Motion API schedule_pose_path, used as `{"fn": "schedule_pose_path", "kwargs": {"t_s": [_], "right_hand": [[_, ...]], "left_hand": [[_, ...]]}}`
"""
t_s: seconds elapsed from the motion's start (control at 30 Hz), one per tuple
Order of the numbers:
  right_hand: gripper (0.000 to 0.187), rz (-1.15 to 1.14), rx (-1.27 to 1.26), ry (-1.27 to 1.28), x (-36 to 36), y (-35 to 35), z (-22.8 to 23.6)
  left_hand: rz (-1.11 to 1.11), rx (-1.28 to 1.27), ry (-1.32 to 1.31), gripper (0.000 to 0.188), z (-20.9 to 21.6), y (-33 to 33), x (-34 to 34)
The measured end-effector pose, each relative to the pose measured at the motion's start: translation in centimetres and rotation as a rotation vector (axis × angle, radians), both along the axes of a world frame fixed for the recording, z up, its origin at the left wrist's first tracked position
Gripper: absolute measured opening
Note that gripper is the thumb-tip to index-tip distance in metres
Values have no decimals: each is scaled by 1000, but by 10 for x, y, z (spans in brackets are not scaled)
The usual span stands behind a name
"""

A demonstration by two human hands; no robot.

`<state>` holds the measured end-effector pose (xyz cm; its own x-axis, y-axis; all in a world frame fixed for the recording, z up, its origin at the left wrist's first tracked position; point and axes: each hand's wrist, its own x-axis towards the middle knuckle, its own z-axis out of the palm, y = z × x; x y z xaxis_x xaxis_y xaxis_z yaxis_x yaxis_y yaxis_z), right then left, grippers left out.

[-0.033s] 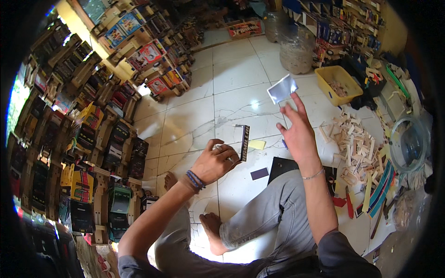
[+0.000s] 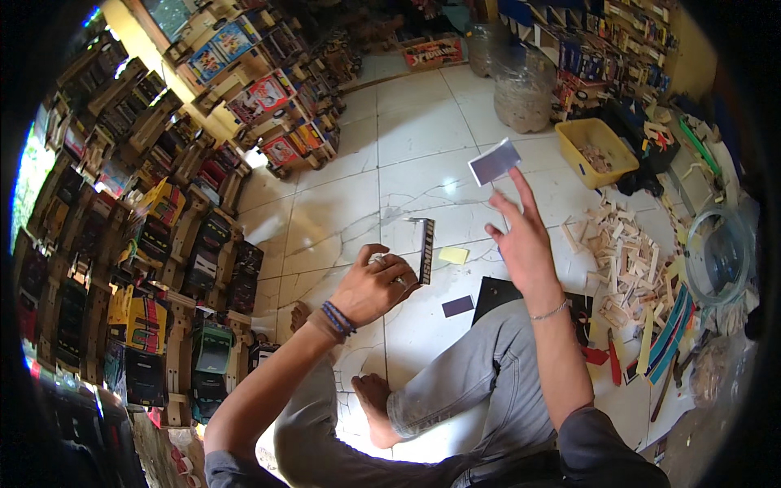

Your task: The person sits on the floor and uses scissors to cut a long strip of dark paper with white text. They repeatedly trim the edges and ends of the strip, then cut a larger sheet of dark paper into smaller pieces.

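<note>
My left hand point(image 2: 376, 285), with a ring and beaded bracelets, is closed on a narrow black strip point(image 2: 427, 252) with pale lettering. The strip stands up from my fingertips, its thin top end bent to the left. Out to the right, my right hand point(image 2: 522, 240) is raised with its fingers spread. A small dark rectangular sheet point(image 2: 495, 163) with a pale edge is at the index fingertip; whether it sticks there I cannot tell. Below, a yellow slip of paper point(image 2: 454, 255) and a small dark rectangle point(image 2: 457, 307) lie on the floor between my hands.
Beside my knee lies a black flat sheet point(image 2: 495, 294). A heap of wooden pieces point(image 2: 625, 256), a yellow tub point(image 2: 595, 153) and a clear round container point(image 2: 719, 254) sit right. Toy trucks point(image 2: 142, 317) line the left; a cloudy plastic container point(image 2: 522, 102) stands farther back.
The small sheet at my right fingertip has tilted, turning from shiny to dark. My right fingers have shifted slightly. My left hand still holds the strip.
</note>
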<state>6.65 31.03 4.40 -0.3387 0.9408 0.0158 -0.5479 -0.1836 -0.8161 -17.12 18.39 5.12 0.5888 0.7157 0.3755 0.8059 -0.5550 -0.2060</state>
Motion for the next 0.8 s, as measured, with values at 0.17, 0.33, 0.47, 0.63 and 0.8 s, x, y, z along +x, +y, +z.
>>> {"fn": "schedule_pose_path", "kwargs": {"t_s": [0.17,0.33,0.47,0.63,0.8], "right_hand": [[88,256,56,-185,-28,-40,-3],[96,443,9,-2,-47,-56,-12],[85,488,18,-69,-44,-58,-12],[83,648,-54,-55,-36,-63,-3],[85,702,-37,-38,-39,-72,2]], "left_hand": [[62,76,-59,19,42,-41,11],[111,92,-125,18,53,-61,26],[179,67,-293,17,61,-71,31],[427,205,-686,21,74,-68,13],[441,-31,-837,19,73,-78,11]]}}
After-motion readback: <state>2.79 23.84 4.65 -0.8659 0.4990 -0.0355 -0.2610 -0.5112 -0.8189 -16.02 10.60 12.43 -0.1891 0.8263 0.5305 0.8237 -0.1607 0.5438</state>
